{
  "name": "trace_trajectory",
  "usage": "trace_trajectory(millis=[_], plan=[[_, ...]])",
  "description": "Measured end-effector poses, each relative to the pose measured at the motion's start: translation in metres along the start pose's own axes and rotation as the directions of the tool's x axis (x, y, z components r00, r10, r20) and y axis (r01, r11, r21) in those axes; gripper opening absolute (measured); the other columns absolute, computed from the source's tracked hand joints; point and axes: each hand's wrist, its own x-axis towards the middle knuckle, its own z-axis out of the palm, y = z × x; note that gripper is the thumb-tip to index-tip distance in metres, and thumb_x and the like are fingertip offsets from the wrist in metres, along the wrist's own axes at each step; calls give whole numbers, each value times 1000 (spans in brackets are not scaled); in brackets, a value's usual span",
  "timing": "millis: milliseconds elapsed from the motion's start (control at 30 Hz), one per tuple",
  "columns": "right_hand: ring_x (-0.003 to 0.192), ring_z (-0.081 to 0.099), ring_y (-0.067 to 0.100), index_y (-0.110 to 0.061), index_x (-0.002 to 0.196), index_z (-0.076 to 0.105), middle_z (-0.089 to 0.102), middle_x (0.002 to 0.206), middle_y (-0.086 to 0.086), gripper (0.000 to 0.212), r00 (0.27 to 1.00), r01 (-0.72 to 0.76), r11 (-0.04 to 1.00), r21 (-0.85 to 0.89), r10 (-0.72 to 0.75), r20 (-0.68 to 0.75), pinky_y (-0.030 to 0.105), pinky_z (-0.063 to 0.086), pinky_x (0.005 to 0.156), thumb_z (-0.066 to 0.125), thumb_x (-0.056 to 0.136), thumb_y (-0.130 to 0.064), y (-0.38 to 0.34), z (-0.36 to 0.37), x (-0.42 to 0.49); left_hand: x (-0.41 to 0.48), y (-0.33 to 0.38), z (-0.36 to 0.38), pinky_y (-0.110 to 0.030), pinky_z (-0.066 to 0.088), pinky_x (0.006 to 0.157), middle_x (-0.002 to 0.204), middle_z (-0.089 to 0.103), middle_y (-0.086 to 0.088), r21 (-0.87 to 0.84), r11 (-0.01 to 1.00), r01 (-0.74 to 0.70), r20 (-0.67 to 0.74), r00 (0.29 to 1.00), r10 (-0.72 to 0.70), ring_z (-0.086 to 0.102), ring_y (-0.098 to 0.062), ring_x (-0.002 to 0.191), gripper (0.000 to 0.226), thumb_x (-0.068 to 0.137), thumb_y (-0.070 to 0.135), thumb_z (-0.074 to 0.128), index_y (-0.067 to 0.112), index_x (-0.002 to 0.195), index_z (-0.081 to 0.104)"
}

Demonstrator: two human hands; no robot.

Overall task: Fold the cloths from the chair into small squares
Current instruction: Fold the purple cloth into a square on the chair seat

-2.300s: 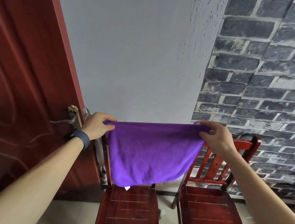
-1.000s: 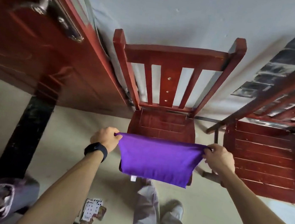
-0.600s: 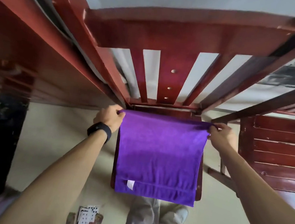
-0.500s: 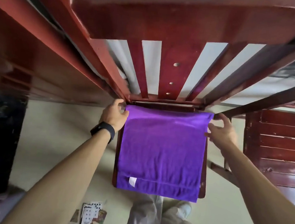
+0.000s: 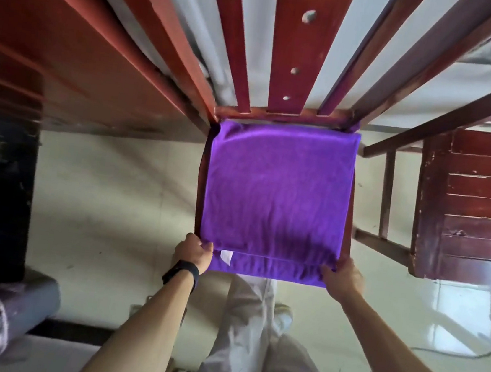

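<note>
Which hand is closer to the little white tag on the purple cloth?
Left. The left hand grips the purple cloth at its near corner, right beside the small white tag; the right hand grips the other near corner, across the cloth's width.

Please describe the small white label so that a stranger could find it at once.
The middle red chair has a purple cloth over its seat. At the cloth's near edge, beside the left hand, a small white label peeks out: the only white spot on the purple.
</note>
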Motion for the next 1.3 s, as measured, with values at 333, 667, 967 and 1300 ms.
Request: trace_trajectory(millis=[333, 667, 967, 1300], plan=[[104, 63, 34, -15, 99, 63, 69, 102, 12, 21, 976, 101, 966, 237, -51, -210, 39, 49, 93, 62, 83, -30, 1, -3, 5, -10, 6, -3, -28, 48, 73, 82, 72, -1, -480, 864, -151, -210, 976, 55, 68, -18, 75, 13, 79, 23, 70, 21, 80, 57], [58, 57, 22, -11, 89, 67, 63, 70, 7, 26, 1000, 20, 784, 621, -10, -19, 33, 51, 61, 66, 66, -22, 25, -22, -25, -44, -33, -9, -19, 44, 48, 75, 70, -2, -719, 693, -50, -76, 997, -7, 59, -10, 55, 8, 87, 19, 72, 14, 91, 69], [72, 62, 27, -21, 80, 62, 62, 70, 4, 11, 998, -55, 850, 524, 70, -8, 48, 58, 83, 72, 83, -25, 54, 28, 4, -27, -47, 25, -26, 50, 70, 78, 64, -8, -426, 902, 76, 19, 997, -74, 61, -27, 71, 25, 81, 41, 66, 15, 79, 66], [74, 71, 29, -22, 85, 51, 69, 70, 4, 11, 998, -51, 823, 566, 59, 4, 52, 58, 88, 59, 92, -19, 60, 38, 8, -19, -46, 24, -27, 45, 68, 91, 63, -3, -560, 788, 256, 217, 963, -158, 61, -15, 75, 16, 98, 16, 50, 17, 82, 52]])
